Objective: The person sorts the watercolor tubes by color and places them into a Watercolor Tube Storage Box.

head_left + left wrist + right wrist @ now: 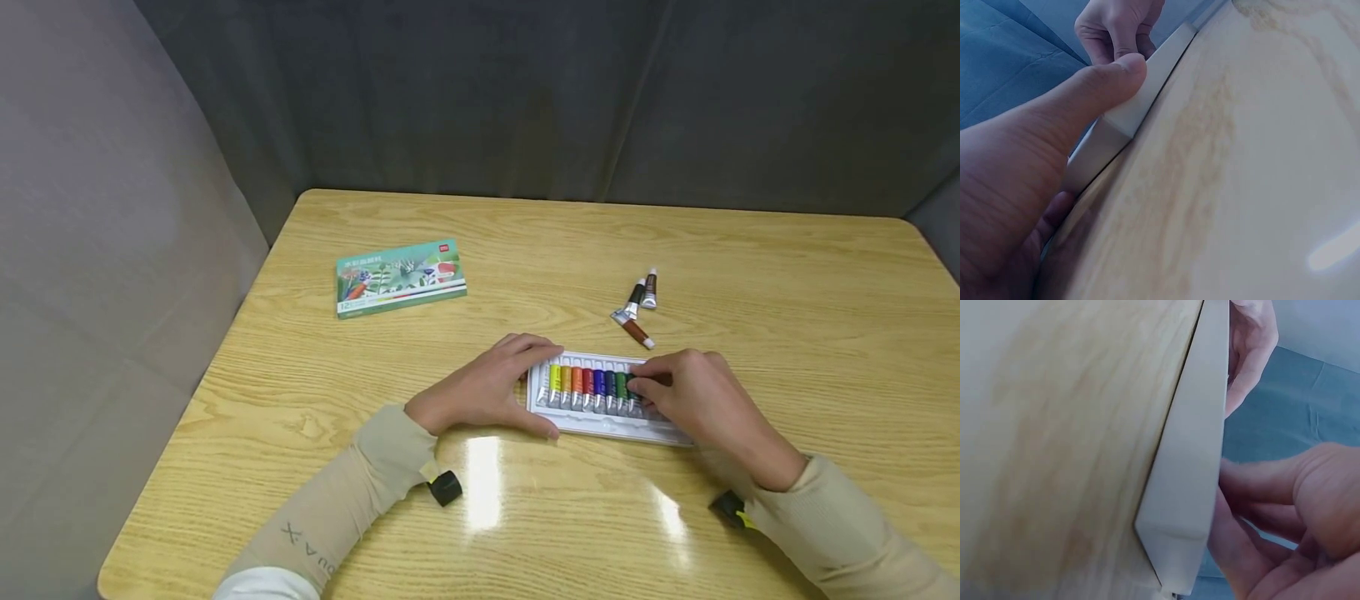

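A white tray (615,427) lies on the table, holding a row of paint tubes (588,383) that runs from white and yellow through red and blue to green. My left hand (487,387) grips the tray's left end, thumb along the near edge and fingers at the far edge. Over the right part of the row, my right hand (705,400) pinches a dark green paint tube with thumb and index finger; the hand covers the tray's right end. Both wrist views show the tray's outer wall (1147,94) from low down, and the tubes are hidden there.
Beyond the tray lie three loose tubes: a reddish-brown tube (636,330), a blackish tube (636,296) and a dark brown tube (650,289). A green cardboard paint box (401,279) lies farther back on the left. Dark curtains (465,100) hang behind the wooden table (300,392).
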Tool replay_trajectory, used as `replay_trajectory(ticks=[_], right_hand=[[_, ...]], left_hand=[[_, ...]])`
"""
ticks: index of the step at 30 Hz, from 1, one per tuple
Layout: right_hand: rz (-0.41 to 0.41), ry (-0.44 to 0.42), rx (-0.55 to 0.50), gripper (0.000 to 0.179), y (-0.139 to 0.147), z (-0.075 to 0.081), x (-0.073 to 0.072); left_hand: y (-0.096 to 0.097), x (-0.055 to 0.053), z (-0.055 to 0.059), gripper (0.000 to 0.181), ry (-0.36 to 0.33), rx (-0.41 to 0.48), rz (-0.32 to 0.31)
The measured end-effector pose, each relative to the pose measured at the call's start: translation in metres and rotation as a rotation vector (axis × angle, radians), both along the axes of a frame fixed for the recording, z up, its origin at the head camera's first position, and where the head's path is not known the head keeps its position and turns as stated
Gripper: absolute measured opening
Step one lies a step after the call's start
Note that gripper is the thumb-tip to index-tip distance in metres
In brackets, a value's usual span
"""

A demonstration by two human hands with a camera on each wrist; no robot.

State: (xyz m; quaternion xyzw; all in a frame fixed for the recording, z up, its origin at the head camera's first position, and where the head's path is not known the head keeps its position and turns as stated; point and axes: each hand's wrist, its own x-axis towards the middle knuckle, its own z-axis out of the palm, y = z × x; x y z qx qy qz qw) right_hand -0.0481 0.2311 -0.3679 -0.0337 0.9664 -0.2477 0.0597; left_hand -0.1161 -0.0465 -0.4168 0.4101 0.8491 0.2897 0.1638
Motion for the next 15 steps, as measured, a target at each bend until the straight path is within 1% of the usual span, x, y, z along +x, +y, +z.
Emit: replay_trajectory(ticks=[3,8,15], right_hand=[[0.009,-0.046,-0.027,0.025,0.001,0.001,-0.002],[0.028,-0.128,-0.041,0.024,0.004,0.004,-0.008],[0.056,-0.147,-0.036,0.019,0.008,0.005,-0.013]], left_hand=[[-0.001,0.000,0.001,0.109,-0.011,0.001,0.003],[0.000,0.000,0.001,0.109,-0.003,-0.003,0.000],[-0.001,0.000,0.000,0.110,-0.004,-0.003,0.000]])
